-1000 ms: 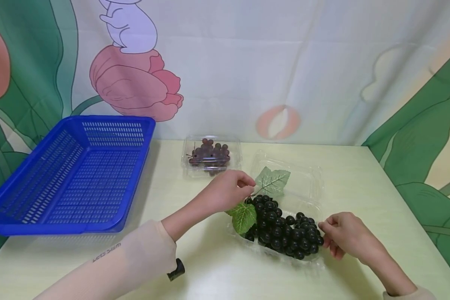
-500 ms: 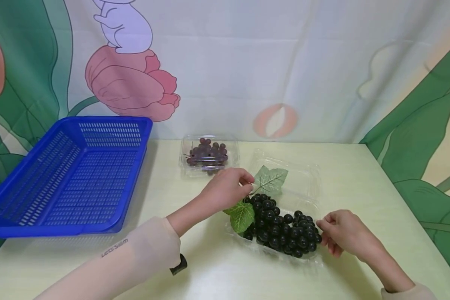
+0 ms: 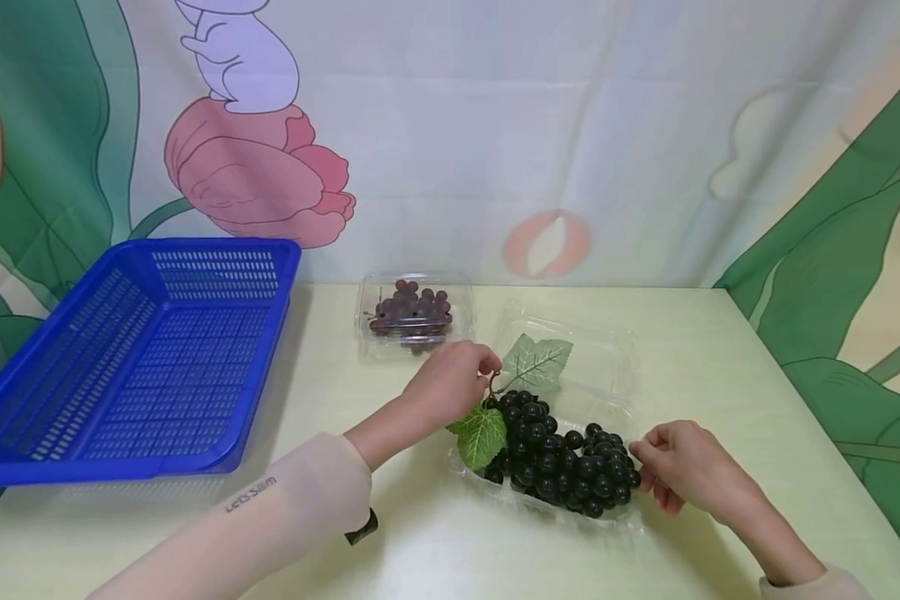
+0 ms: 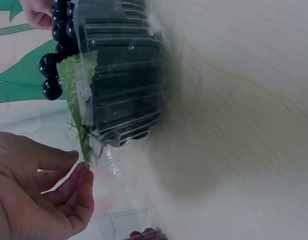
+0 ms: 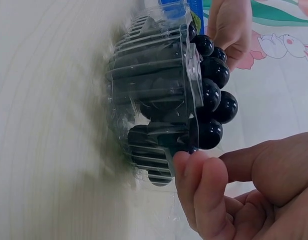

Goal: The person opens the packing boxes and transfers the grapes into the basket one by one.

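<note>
A bunch of glossy black grapes (image 3: pixel 562 467) with a green leaf (image 3: pixel 482 436) and a paler leaf (image 3: pixel 537 362) fills the base of an open clear plastic clamshell box (image 4: pixel 129 75). My left hand (image 3: pixel 450 379) is at the bunch's stem; in the left wrist view its thumb and bent fingers stand slightly apart, with the stem end by the fingertips. At the box's right end, my right hand (image 3: pixel 693 471) pinches the rim, fingers low (image 5: pixel 186 172) and thumb above. The grapes hide part of that rim in the head view.
A blue slotted plastic basket (image 3: pixel 270 367) stands at the left of the table. Behind my left hand sits a closed clear box (image 3: pixel 457 304) of reddish grapes (image 3: pixel 412 312). The open box's lid (image 3: pixel 607 358) lies back flat. A printed curtain (image 3: pixel 420 167) hangs behind.
My left thumb and fingers have eased back a little from the stem, whose bent end now shows. My right hand keeps its place at the box. The head view has shifted slightly.
</note>
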A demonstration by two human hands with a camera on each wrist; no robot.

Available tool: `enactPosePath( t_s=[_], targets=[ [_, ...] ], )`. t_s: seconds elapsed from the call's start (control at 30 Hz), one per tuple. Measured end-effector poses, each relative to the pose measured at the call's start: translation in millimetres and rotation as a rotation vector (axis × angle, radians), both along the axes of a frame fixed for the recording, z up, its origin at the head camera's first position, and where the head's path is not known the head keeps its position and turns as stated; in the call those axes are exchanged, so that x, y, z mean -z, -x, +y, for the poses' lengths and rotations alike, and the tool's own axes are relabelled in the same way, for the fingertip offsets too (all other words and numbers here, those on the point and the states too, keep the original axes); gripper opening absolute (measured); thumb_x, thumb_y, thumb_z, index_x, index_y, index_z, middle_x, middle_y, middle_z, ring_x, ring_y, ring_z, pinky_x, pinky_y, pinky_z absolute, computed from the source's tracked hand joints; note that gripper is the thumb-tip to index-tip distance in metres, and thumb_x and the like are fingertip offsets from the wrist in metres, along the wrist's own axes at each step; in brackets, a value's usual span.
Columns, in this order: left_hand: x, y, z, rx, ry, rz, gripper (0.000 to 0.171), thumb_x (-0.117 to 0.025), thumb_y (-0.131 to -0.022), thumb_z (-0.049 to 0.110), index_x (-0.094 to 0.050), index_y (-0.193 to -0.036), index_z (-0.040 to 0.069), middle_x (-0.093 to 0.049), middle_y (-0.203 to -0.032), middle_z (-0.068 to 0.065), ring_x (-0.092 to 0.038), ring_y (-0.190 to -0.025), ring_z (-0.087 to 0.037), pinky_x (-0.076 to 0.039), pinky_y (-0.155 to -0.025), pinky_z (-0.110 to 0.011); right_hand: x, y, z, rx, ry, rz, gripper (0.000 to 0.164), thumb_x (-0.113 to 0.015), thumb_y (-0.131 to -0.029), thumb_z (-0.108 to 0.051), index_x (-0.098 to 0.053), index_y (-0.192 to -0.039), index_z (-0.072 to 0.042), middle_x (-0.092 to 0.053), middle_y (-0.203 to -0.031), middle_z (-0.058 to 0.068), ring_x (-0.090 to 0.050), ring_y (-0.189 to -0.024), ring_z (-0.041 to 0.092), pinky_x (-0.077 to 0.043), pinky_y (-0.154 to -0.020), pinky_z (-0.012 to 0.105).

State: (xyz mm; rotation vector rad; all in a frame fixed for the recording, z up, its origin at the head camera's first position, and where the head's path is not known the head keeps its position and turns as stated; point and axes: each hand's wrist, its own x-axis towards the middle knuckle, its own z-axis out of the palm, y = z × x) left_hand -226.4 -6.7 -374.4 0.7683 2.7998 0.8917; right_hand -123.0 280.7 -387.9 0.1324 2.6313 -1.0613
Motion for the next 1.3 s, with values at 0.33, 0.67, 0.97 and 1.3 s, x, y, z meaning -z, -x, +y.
enactPosePath(
  t_s=[0.33, 0.67, 0.97, 1.3],
  targets=[
    [9.4, 0.1, 7.1, -0.002, 0.073, 0.076, 0.034, -0.063, -0.094, -0.006, -0.075, -0.122, 0.007, -0.072, -0.116, -0.009, -0.066, -0.111, -0.027, -0.057, -0.093, -0.04, -0.3, -0.6, 1.3, -0.014, 0.0, 0.005, 0.033, -0.054, -0.107, -0.014, -0.063, -0.077, -0.003, -0.065, -0.065, 0.009, -0.06, -0.046, 0.02, -0.056, -0.046, 0.036],
    [10.9, -1.0, 13.7, 0.003, 0.208, 0.153, 0.027, -0.065, -0.096, -0.001, -0.078, -0.117, 0.01, -0.074, -0.113, -0.008, -0.067, -0.105, -0.031, -0.061, -0.082, -0.043, -0.1, -1.3, 2.0, -0.027, 0.0, 0.025, 0.033, -0.055, -0.107, -0.014, -0.063, -0.077, -0.003, -0.065, -0.064, 0.009, -0.06, -0.045, 0.021, -0.056, -0.046, 0.037],
    [3.7, -7.7, 25.0, -0.012, 0.38, 0.222, 0.035, -0.062, -0.095, -0.005, -0.059, -0.065, 0.014, -0.057, -0.061, -0.004, -0.053, -0.06, -0.022, -0.038, -0.043, -0.031, 0.0, -1.6, 2.1, -0.023, 0.01, 0.017, 0.032, -0.054, -0.108, -0.014, -0.063, -0.078, -0.003, -0.065, -0.065, 0.009, -0.06, -0.046, 0.02, -0.056, -0.045, 0.037],
    [2.5, -10.7, 31.9, 0.006, 0.457, 0.17, 0.028, -0.065, -0.098, 0.005, -0.065, -0.071, 0.012, -0.063, -0.082, -0.008, -0.053, -0.074, -0.025, -0.049, -0.05, -0.035, -0.1, -1.1, 3.0, -0.028, 0.018, 0.008, 0.032, -0.053, -0.108, -0.013, -0.062, -0.078, -0.003, -0.064, -0.065, 0.01, -0.059, -0.046, 0.02, -0.056, -0.046, 0.036]
  ],
)
